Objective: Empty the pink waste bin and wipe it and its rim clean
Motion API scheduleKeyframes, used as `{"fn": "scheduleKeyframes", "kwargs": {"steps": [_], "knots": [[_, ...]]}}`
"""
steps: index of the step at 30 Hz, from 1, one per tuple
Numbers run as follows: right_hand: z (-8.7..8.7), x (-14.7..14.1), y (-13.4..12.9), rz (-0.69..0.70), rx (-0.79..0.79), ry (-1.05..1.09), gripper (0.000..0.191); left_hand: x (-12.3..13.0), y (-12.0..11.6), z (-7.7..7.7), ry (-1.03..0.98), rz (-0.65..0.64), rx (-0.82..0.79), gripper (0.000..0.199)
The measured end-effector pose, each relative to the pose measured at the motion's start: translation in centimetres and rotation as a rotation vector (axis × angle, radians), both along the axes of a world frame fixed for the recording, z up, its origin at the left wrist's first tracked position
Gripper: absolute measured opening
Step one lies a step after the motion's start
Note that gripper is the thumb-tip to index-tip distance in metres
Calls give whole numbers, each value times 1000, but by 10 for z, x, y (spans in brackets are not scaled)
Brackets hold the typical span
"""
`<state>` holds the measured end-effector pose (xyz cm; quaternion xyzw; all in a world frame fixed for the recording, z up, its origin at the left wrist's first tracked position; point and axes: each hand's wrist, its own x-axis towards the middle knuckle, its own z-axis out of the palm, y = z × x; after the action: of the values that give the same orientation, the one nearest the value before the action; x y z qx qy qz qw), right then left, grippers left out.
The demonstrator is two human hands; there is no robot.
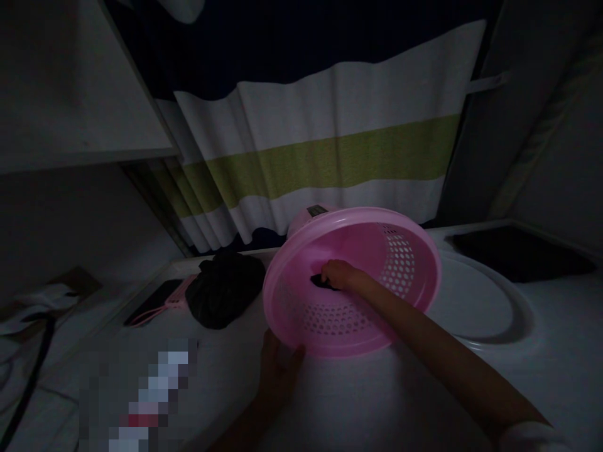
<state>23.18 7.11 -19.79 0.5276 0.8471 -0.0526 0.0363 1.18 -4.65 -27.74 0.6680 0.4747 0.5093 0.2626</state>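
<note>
A pink perforated basket (351,218) lies tilted on the white surface, its wide opening facing me. Inside it, near the bottom, my right hand (336,275) has its fingers closed on a small black item (324,282); what the item is cannot be told in the dim light. My left hand (281,367) is at the basket's lower left rim, thumb and fingers apart, with the rim by the fingertips. Its fingers are partly lost in shadow. The right forearm crosses the basket's lower right rim.
Left of the basket sit a black bag (225,289) and a pink strapped item (176,300). A round white lid or basin (518,307) lies to the right, with a dark cloth (522,251) behind. A striped curtain (330,150) hangs at the back; a white cabinet (85,81) juts in upper left.
</note>
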Motion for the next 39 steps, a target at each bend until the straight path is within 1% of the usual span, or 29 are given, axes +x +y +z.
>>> {"fn": "scheduleKeyframes", "kwargs": {"steps": [3, 5, 9, 12, 14, 16, 18, 20, 22, 24, 25, 29, 31, 33, 36, 39], "knots": [[-2, 2, 22, -27, 6, -2, 32, 0, 1, 1, -3, 43, -46, 41], [-7, 4, 32, -53, 30, 20, 34, -1, 2, -1, 23, 44, -64, 38], [-18, 5, 45, -132, 96, 74, 35, -3, 1, -4, 54, 19, -53, 42], [-24, 4, 51, -188, 127, 102, 35, 0, -1, -3, 71, 17, -59, 46], [-27, 4, 55, -215, 137, 123, 35, 3, -1, -2, 111, -45, -101, 47], [-30, 5, 58, -239, 142, 143, 35, 5, 0, -3, 174, -155, -136, 49], [-34, 6, 59, -260, 147, 160, 35, 7, 1, -5, 241, -263, -132, 55], [-37, 8, 59, -275, 157, 179, 36, 8, 2, -7, 265, -316, -103, 59], [-39, 9, 56, -275, 166, 200, 36, 8, 2, -9, 246, -332, -105, 55], [-40, 9, 52, -265, 170, 217, 36, 8, 3, -10, 226, -325, -111, 47], [-40, 9, 50, -260, 170, 223, 36, 8, 4, -11, 226, -315, -103, 46], [-38, 9, 42, -241, 161, 230, 35, 6, 5, -11, 233, -280, -21, 55], [-35, 11, 38, -207, 144, 234, 35, 6, 4, -10, 228, -282, 15, 55], [-30, 13, 33, -158, 112, 237, 35, 7, 2, -8, 251, -276, 70, 51], [-23, 18, 24, -76, 50, 237, 33, 8, 1, -6, 342, -267, 173, 47], [-16, 22, 9, 0, -4, 235, 32, 7, 2, -8, 403, -272, 222, 46]]}}
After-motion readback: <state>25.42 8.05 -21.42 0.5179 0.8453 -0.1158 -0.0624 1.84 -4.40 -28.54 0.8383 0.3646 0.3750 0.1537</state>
